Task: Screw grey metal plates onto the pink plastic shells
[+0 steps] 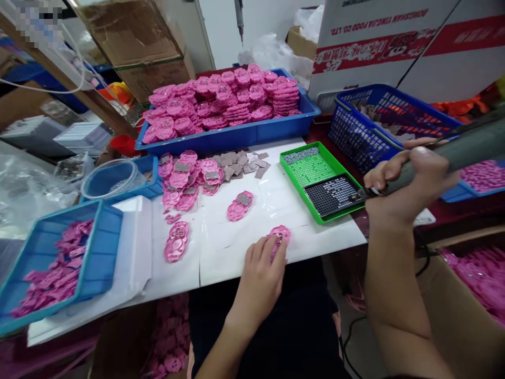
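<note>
Firmly, the right hand (pixel 410 181) grips a grey cylindrical power screwdriver (pixel 465 147), tip over the green plastic tray (pixel 299 186); the left hand (pixel 262 266), fingers together, pins a pink plastic shell (pixel 281 233) at the white table's (pixel 232 255) near edge.

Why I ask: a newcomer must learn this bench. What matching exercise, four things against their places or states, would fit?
Things:
1. left hand
2. right hand
3. green tray
4. long blue tray

Places or states:
A. at the back, stacked with pink parts
B. grips a grey screwdriver
C. rests on a pink part at the table's near edge
D. right of the white sheet, at the screwdriver's tip

Pairs: 1-C, 2-B, 3-D, 4-A
</note>
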A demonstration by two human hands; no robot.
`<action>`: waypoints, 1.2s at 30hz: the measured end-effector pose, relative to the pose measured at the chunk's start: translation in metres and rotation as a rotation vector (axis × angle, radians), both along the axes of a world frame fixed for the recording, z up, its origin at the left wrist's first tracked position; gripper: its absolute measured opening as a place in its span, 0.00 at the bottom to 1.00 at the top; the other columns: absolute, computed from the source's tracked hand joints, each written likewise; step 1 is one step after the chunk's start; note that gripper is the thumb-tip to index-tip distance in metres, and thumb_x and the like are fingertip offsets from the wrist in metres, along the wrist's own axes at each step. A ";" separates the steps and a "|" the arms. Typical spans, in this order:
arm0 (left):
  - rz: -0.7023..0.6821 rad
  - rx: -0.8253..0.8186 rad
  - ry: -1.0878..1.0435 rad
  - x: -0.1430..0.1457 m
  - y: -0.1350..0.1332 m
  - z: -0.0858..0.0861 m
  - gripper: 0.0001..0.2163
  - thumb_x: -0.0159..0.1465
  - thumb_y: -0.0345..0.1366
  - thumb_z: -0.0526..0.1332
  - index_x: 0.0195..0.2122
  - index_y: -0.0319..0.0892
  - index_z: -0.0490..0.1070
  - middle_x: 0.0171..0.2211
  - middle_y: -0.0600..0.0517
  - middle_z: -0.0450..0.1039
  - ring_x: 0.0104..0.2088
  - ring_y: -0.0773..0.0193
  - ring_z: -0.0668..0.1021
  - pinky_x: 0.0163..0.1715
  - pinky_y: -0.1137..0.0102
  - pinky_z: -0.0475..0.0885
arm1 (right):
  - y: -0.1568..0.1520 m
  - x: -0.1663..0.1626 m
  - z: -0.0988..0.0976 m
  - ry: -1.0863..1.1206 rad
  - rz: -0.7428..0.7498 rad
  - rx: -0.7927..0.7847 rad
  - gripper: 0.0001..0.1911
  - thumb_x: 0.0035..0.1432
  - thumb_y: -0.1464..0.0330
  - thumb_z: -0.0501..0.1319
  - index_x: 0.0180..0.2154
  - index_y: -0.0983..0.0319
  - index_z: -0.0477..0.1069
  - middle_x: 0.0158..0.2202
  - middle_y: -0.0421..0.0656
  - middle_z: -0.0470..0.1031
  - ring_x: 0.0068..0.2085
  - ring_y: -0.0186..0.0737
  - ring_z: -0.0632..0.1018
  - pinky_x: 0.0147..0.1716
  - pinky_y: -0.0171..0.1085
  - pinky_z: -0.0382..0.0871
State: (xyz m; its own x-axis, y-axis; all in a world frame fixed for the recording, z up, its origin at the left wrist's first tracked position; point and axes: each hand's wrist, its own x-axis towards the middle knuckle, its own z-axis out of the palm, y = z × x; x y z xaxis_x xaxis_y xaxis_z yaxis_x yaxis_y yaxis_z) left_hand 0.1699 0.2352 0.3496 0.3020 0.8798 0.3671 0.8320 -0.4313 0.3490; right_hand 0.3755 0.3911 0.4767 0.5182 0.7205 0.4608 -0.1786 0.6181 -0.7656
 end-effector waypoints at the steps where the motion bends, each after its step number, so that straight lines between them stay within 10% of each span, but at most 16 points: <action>1: -0.056 0.009 -0.004 0.010 0.006 0.001 0.23 0.69 0.27 0.58 0.65 0.41 0.65 0.60 0.39 0.72 0.59 0.46 0.74 0.57 0.53 0.72 | 0.005 0.001 -0.003 -0.006 -0.001 -0.003 0.02 0.49 0.67 0.64 0.28 0.57 0.72 0.14 0.33 0.57 0.12 0.30 0.56 0.11 0.37 0.46; 9: -0.265 0.042 -0.113 0.030 0.044 0.024 0.15 0.71 0.30 0.57 0.58 0.43 0.70 0.57 0.42 0.76 0.55 0.50 0.77 0.52 0.54 0.74 | 0.027 0.012 -0.028 -0.150 0.021 -0.067 0.09 0.55 0.58 0.66 0.32 0.54 0.70 0.15 0.31 0.57 0.13 0.30 0.58 0.12 0.36 0.52; 21: 0.249 -0.136 0.279 -0.047 0.180 0.024 0.15 0.70 0.30 0.51 0.49 0.36 0.76 0.51 0.35 0.76 0.52 0.40 0.76 0.52 0.49 0.72 | 0.046 0.011 -0.040 -0.139 0.126 -0.046 0.09 0.57 0.61 0.67 0.32 0.57 0.70 0.14 0.30 0.59 0.12 0.31 0.60 0.12 0.34 0.53; 36: 0.328 -0.190 0.232 -0.056 0.170 0.018 0.15 0.70 0.33 0.51 0.47 0.36 0.76 0.47 0.36 0.77 0.48 0.42 0.78 0.50 0.52 0.72 | 0.039 0.007 -0.045 -0.126 0.099 -0.047 0.06 0.57 0.62 0.65 0.32 0.55 0.70 0.14 0.30 0.58 0.12 0.31 0.60 0.12 0.35 0.54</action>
State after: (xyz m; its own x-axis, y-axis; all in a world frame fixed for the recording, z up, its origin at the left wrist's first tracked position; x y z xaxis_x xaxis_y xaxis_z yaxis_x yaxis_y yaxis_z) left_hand 0.1134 0.4057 0.3676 0.0513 0.9881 0.1451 0.9798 -0.0779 0.1840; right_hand 0.3822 0.4304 0.4315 0.3834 0.7877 0.4822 -0.1377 0.5651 -0.8135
